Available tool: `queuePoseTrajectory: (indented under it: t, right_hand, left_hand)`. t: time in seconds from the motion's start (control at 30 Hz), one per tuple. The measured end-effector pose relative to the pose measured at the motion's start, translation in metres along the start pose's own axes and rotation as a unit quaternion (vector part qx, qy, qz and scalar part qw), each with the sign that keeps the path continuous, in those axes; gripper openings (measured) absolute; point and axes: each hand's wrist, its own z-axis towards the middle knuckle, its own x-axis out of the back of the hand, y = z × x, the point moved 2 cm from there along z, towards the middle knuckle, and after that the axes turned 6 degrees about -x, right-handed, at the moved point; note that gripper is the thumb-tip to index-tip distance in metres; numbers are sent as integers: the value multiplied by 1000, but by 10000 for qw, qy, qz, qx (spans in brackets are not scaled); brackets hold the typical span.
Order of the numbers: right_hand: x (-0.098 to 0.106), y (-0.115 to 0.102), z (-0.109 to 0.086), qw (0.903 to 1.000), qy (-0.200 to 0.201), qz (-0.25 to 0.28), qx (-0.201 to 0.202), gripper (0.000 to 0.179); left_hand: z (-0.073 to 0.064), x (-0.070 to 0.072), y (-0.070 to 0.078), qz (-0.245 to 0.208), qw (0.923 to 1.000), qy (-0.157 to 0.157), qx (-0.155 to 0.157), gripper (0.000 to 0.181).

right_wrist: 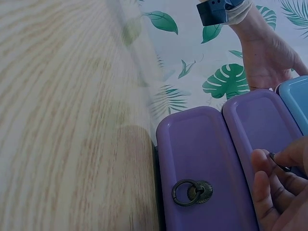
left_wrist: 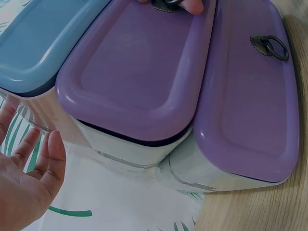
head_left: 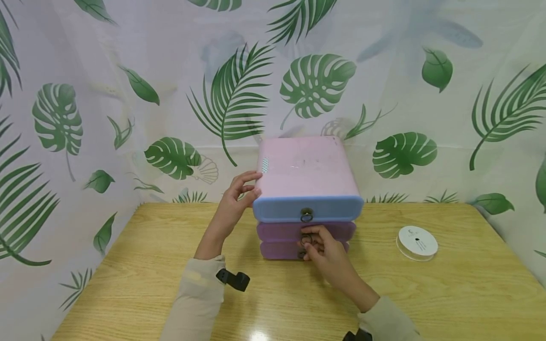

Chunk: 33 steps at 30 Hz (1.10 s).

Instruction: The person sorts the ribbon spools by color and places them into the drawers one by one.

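A small chest of three stacked drawers (head_left: 304, 170) stands on the table, its top pink, with a blue top drawer (head_left: 273, 210) and two purple drawers below. My right hand (head_left: 330, 255) pinches the ring pull (right_wrist: 281, 166) of the middle purple drawer (left_wrist: 130, 72) between thumb and finger. Against the chest's left side, near the top, my left hand (head_left: 236, 199) rests with its fingers extended. On the bottom purple drawer (right_wrist: 197, 154) another ring pull (left_wrist: 270, 47) hangs untouched. All three drawer fronts look closed or nearly so.
A white ribbon spool (head_left: 417, 241) lies on the wooden table (head_left: 170, 284) to the right of the chest. Behind everything hangs a pale cloth printed with green leaves (head_left: 317, 85), close to the chest's back.
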Motion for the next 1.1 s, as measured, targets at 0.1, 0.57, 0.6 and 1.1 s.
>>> queuePoseTrajectory:
  t: [0.1, 0.57, 0.6, 1.1]
  right_hand:
    - [0, 0, 0, 10000, 2, -5, 9, 27]
    - [5, 7, -3, 9997, -60, 201, 121, 30]
    - [5, 8, -4, 9997, -44, 225, 111, 30]
    - [11, 30, -15, 9989, 15, -269, -387, 25]
  left_hand:
    - [0, 0, 1, -6, 10000, -15, -5, 43]
    - [0, 0, 1, 12, 10000, -28, 46, 44]
    - [0, 0, 1, 14, 10000, -26, 55, 43]
    - [1, 0, -1, 16, 10000, 3, 72, 44]
